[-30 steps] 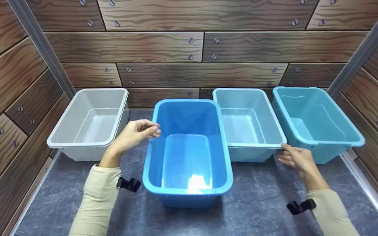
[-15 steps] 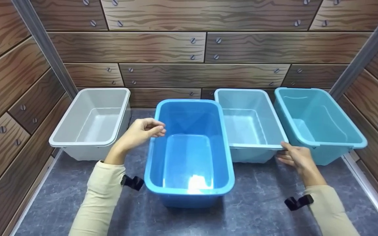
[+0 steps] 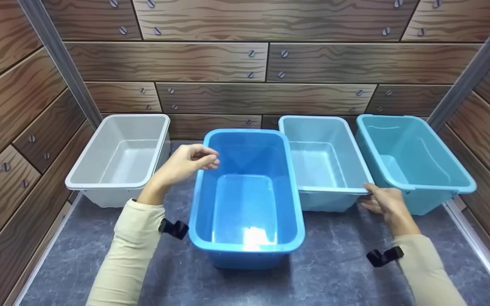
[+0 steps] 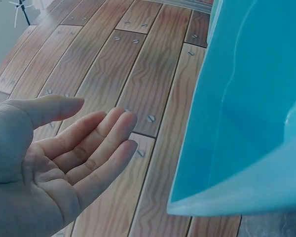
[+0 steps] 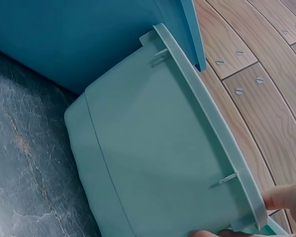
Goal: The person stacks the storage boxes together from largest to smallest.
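In the head view, my left hand [image 3: 185,163] hovers by the left rim of the deep blue bin [image 3: 245,247], fingertips overlapping its inside. Its fingers are loosely bent with nothing between them, and the left wrist view shows the bare palm [image 4: 52,185] facing the camera. My right hand [image 3: 388,206] holds the near right corner of the light blue bin [image 3: 330,189]. In the right wrist view its thumb [image 5: 281,196] lies at the rim and fingertips [image 5: 204,233] touch the outer wall below. No contents show inside either bin.
A light grey bin [image 3: 104,186] stands at the far left. A teal bin [image 3: 436,187] stands just right of my right hand. Wood-patterned walls [image 3: 211,61] enclose the back and sides of the dark marbled surface [image 3: 334,259].
My left hand has drifted slightly up and to the right, further over the blue bin's left rim. My right hand stays at the light blue bin's corner, its forearm shifted a little.
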Demonstrator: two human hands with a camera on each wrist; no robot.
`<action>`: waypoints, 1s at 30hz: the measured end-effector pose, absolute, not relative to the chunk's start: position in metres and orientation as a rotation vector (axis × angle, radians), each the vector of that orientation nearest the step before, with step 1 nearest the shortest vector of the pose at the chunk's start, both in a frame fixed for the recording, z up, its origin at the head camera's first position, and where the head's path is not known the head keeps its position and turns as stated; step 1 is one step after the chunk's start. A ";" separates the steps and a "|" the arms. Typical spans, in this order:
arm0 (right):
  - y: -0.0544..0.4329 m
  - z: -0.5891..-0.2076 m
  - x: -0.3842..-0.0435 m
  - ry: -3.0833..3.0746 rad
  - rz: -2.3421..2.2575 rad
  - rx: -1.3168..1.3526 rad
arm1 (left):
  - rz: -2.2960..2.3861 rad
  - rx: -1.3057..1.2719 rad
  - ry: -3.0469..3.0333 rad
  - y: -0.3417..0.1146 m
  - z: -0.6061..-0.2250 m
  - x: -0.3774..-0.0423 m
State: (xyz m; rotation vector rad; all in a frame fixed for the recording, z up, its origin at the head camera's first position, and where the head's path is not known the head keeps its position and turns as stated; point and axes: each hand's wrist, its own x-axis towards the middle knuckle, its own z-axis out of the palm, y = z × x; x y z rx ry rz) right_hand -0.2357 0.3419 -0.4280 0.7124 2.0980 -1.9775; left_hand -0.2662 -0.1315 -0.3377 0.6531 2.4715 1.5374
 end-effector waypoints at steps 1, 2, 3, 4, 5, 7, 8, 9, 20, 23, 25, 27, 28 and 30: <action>0.342 -0.428 -0.236 2.103 -1.973 0.715 | 1.531 0.666 2.475 -0.130 -0.336 -0.267; 0.342 -0.428 -0.236 2.108 -1.968 0.717 | 1.529 0.670 2.475 -0.129 -0.335 -0.267; 0.341 -0.428 -0.236 2.116 -1.962 0.718 | 1.525 0.673 2.476 -0.128 -0.334 -0.267; 0.341 -0.428 -0.236 2.123 -1.956 0.719 | 1.523 0.674 2.473 -0.127 -0.334 -0.268; 0.341 -0.429 -0.236 2.132 -1.952 0.719 | 1.518 0.676 2.474 -0.126 -0.333 -0.268; 0.341 -0.429 -0.236 2.158 -1.939 0.720 | 1.511 0.674 2.473 -0.125 -0.332 -0.268; 0.340 -0.429 -0.236 2.168 -1.936 0.719 | 1.506 0.675 2.474 -0.124 -0.331 -0.268; 0.340 -0.429 -0.237 2.178 -1.933 0.719 | 1.502 0.677 2.474 -0.122 -0.331 -0.269; 0.339 -0.432 -0.237 2.224 -1.975 0.774 | 1.452 0.715 2.489 -0.107 -0.329 -0.272; 0.339 -0.433 -0.236 2.207 -2.011 0.801 | 1.437 0.701 2.487 -0.104 -0.329 -0.272; 0.339 -0.433 -0.236 2.192 -2.037 0.813 | 1.428 0.689 2.487 -0.102 -0.329 -0.273; 0.339 -0.433 -0.236 2.188 -2.050 0.818 | 1.422 0.675 2.484 -0.100 -0.329 -0.273; 0.339 -0.433 -0.236 2.190 -2.051 0.819 | 1.419 0.671 2.484 -0.099 -0.329 -0.274; 0.339 -0.433 -0.237 2.195 -2.054 0.818 | 1.416 0.666 2.481 -0.097 -0.329 -0.273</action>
